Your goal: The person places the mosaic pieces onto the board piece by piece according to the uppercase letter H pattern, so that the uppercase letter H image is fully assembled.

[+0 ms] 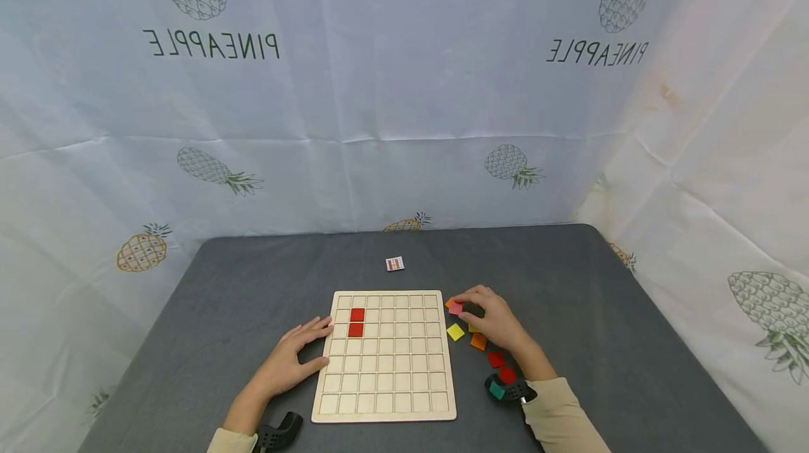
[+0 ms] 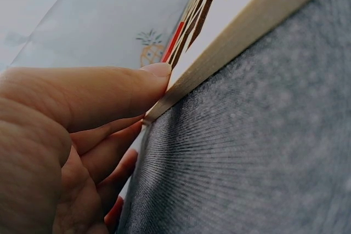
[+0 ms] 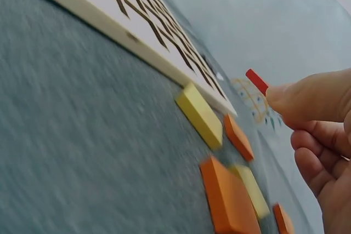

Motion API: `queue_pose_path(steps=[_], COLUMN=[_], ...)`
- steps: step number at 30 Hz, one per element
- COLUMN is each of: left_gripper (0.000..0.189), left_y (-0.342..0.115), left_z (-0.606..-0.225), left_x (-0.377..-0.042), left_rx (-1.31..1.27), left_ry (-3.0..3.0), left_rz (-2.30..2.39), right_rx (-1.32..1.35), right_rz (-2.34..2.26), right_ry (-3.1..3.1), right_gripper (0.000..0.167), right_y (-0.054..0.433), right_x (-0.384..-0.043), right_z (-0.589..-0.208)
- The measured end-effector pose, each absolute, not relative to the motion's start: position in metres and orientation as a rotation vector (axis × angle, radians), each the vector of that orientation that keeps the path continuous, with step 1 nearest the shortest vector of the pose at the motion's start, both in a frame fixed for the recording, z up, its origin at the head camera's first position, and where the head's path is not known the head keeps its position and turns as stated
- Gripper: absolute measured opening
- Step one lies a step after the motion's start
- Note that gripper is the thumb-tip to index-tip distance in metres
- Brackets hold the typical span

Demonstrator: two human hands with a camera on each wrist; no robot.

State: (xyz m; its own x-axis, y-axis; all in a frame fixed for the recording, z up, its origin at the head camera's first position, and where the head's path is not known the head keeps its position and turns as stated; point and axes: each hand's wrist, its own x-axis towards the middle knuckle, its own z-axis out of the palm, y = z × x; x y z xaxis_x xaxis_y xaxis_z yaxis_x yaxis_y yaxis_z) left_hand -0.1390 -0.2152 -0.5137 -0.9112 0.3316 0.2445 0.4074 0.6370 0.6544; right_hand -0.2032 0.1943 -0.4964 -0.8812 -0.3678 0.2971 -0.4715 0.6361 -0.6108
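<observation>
A wooden grid board (image 1: pixel 385 383) lies on the dark tabletop, with two red square tiles (image 1: pixel 357 314) in neighbouring cells near its far left corner. My left hand (image 1: pixel 284 362) touches the board's left edge, its thumb and fingertips spread along it. Beyond the board's right edge, my right hand (image 1: pixel 496 319) pinches a red square tile (image 3: pixel 256 80) between thumb and fingers. In the right wrist view this tile is raised above the loose pieces. Under and beside that hand lie a yellow tile (image 1: pixel 455 331) and an orange tile (image 1: pixel 478 341).
Nearer me, a red tile (image 1: pixel 496 359), a round red piece (image 1: pixel 508 375) and a green tile (image 1: pixel 497 389) lie by the right wrist's black strap (image 1: pixel 520 390). A small patterned card (image 1: pixel 395 264) lies behind the board. A pineapple-print curtain (image 1: pixel 404 102) hangs behind the table.
</observation>
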Motion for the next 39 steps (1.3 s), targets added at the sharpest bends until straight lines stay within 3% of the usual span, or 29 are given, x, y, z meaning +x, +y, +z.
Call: queue_pose_path(steps=[39], left_gripper=[0.052], left_y=[-0.214], left_z=[-0.513], left_x=[-0.139], left_rx=[-0.575], left_ry=[-2.796], left_rz=[-1.138], right_rx=[1.068], right_rz=[1.246], right_ry=[-2.661], right_gripper=[0.024], right_y=[0.055], right_x=[-0.179], right_z=[-0.484])
